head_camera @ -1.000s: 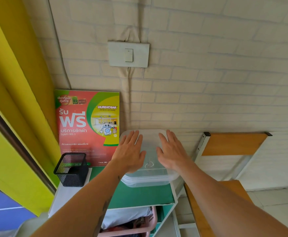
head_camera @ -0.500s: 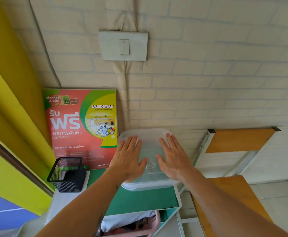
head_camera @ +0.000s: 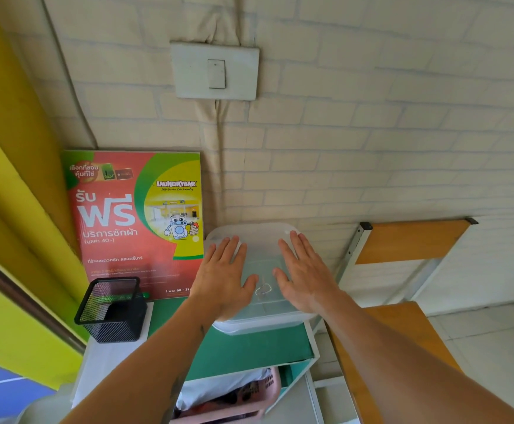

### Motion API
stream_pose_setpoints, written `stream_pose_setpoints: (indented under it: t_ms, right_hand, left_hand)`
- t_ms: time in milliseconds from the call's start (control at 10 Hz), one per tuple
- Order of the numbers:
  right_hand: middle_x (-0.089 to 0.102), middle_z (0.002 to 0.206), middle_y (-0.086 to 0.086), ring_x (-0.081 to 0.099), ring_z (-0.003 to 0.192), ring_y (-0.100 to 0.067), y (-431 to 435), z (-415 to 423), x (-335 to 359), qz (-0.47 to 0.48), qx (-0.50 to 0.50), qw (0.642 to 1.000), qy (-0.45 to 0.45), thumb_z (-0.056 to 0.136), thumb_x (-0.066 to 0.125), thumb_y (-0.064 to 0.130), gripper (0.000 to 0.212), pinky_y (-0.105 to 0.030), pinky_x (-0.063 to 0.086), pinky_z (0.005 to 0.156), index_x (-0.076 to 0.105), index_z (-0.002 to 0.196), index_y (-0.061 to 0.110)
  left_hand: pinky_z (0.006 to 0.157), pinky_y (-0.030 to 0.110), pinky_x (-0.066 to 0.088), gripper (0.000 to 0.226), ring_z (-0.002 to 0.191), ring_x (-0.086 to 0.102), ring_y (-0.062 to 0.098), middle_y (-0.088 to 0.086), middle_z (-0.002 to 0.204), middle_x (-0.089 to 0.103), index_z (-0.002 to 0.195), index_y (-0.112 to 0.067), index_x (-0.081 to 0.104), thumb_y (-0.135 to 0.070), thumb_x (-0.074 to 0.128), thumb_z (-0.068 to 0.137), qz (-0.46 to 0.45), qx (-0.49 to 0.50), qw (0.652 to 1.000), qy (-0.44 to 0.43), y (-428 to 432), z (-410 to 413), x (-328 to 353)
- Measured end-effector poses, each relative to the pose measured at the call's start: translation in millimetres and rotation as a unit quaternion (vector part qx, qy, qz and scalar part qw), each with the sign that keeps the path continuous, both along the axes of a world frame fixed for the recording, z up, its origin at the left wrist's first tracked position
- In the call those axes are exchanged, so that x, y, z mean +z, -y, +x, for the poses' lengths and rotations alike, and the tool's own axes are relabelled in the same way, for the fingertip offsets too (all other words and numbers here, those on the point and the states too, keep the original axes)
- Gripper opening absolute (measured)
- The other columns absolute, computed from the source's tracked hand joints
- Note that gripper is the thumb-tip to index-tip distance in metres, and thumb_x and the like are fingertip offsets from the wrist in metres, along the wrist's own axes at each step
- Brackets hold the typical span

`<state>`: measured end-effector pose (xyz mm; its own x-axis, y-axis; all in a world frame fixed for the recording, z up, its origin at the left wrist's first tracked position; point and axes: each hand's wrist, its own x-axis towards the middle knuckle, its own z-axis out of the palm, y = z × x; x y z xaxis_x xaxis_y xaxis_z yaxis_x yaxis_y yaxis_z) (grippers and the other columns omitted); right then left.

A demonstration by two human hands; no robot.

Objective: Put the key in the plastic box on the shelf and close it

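Note:
A clear plastic box [head_camera: 261, 324] with its translucent lid [head_camera: 258, 240] on stands at the right end of the green shelf top [head_camera: 249, 350], against the brick wall. Through the lid a metal key ring [head_camera: 263, 289] shows inside the box; the key itself is hard to make out. My left hand [head_camera: 223, 278] lies flat on the left half of the lid, fingers spread. My right hand [head_camera: 306, 275] lies flat on the right half, fingers spread too. Neither hand holds anything.
A red and green laundry poster [head_camera: 133, 224] leans on the wall left of the box. A black mesh pen holder [head_camera: 112, 310] stands at the shelf's left. A light switch [head_camera: 216, 71] is above. A wooden chair [head_camera: 402, 301] stands right; a pink basket [head_camera: 249, 396] sits below.
Both hands stay flat on the lid, sliding slightly apart toward its sides. The view has tilted and moved closer, so the key ring between the hands shows more clearly.

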<state>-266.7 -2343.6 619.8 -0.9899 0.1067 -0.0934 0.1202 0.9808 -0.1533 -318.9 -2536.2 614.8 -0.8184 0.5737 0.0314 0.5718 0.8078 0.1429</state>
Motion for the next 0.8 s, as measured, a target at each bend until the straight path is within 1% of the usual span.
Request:
stream_pose_setpoints:
  t_ms: [100,200,300,400,500,600,800]
  right_hand:
    - [-0.02,0.164,-0.001,-0.021,0.149,-0.017,-0.7,0.9,0.9,-0.004,0.0,1.0,0.006,0.098,0.023,0.055,0.071,-0.047,0.006,0.123,-0.004,0.157,0.025]
    - [-0.018,0.165,0.0,-0.02,0.149,-0.016,-1.7,-0.1,3.1,-0.02,-0.001,1.0,0.01,0.099,0.027,0.054,0.072,-0.046,0.006,0.123,-0.002,0.157,0.025]
    - [-0.015,0.165,0.001,-0.017,0.15,-0.015,0.5,-2.9,13.7,-0.052,-0.013,0.998,0.03,0.099,0.035,0.05,0.072,-0.041,0.004,0.121,0.003,0.158,0.024]
    - [-0.012,0.166,0.0,-0.012,0.151,-0.017,2.6,-4.3,26.7,-0.064,-0.024,0.997,0.048,0.099,0.041,0.045,0.072,-0.041,0.006,0.121,0.006,0.158,0.022]
    - [-0.005,0.167,-0.002,-0.004,0.152,-0.02,0.3,6.0,44.1,-0.088,-0.042,0.994,0.043,0.101,0.041,0.037,0.068,-0.041,0.009,0.12,0.008,0.158,0.019]
    - [-0.003,0.167,-0.002,-0.002,0.152,-0.02,-4.7,22.2,54.1,-0.107,-0.055,0.992,0.044,0.102,0.038,0.036,0.066,-0.041,0.009,0.12,0.009,0.158,0.017]
    - [0.0,0.167,-0.002,0.0,0.152,-0.021,-27.6,90.8,80.0,-0.117,-0.084,0.989,0.034,0.102,0.039,0.036,0.065,-0.045,0.009,0.12,0.009,0.158,0.018]
  left_hand:
    - [0.123,0.042,0.007,0.072,0.15,0.015,0.024,0.009,0.161,0.024,0.149,-0.012,0.032,-0.048,0.03,0.087,0.089,0.003,0.996,-0.004,3.7,-0.9,-4.7]
    - [0.122,0.042,0.013,0.064,0.145,0.029,0.026,0.011,0.153,0.039,0.14,-0.009,0.047,-0.038,0.041,0.083,0.149,0.007,0.989,-0.009,4.4,-0.7,-6.3]
    - [0.122,0.042,0.016,0.06,0.141,0.035,0.026,0.011,0.149,0.045,0.136,-0.008,0.051,-0.033,0.043,0.082,0.154,0.008,0.988,-0.018,4.1,0.6,-4.2]
    - [0.122,0.041,0.014,0.059,0.144,0.031,0.025,0.01,0.152,0.04,0.14,-0.009,0.046,-0.033,0.042,0.086,0.113,0.004,0.994,-0.009,3.3,1.9,3.2]
    - [0.121,0.043,0.016,0.057,0.146,0.024,0.026,0.01,0.157,0.031,0.145,-0.011,0.036,-0.03,0.04,0.092,0.028,0.003,1.0,0.002,-1.2,8.0,19.6]
    - [0.12,0.045,0.019,0.056,0.146,0.022,0.027,0.011,0.158,0.026,0.145,-0.009,0.033,-0.029,0.039,0.093,0.0,0.021,0.999,0.026,-6.9,15.8,32.6]
    - [0.119,0.045,0.021,0.057,0.145,0.024,0.026,0.01,0.158,0.027,0.146,-0.006,0.03,-0.031,0.037,0.095,0.006,0.032,0.999,0.016,-20.3,72.3,57.8]
